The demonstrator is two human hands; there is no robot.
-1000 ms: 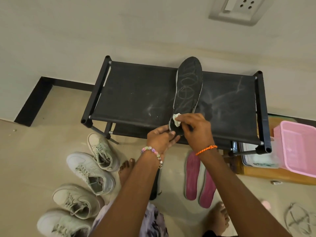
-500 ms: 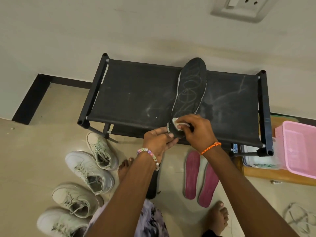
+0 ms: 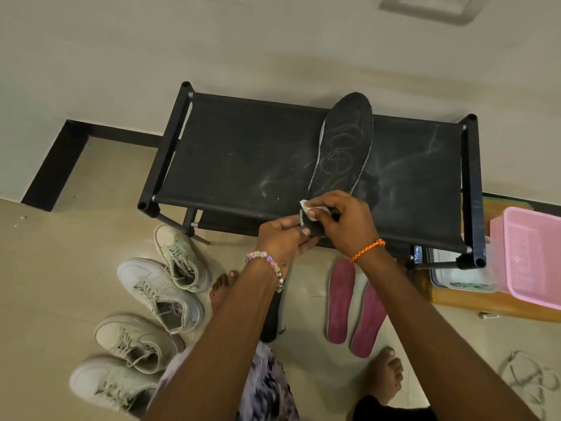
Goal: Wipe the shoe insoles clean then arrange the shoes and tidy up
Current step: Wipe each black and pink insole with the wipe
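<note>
On the floor at left, four pale sneakers (image 3: 161, 294). Left hand (image 3: 280, 238) pinches black insole (image 3: 341, 150) heel over the shoe rack (image 3: 243, 156); right hand (image 3: 344, 220) presses a white wipe (image 3: 309, 208) onto it. Two pink insoles (image 3: 353, 305) below, pink basket (image 3: 534, 253) far right.

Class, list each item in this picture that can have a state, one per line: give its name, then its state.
Black insole: held up by the heel over the rack, being wiped.
White wipe: pinched in the right hand, pressed on the insole's heel.
Left hand: gripping the insole's heel.
Pink insoles: lying flat on the floor, side by side.
Four sneakers: on the floor, laced.
Shoe rack: top shelf dusty.
Pink basket: upright.
</note>
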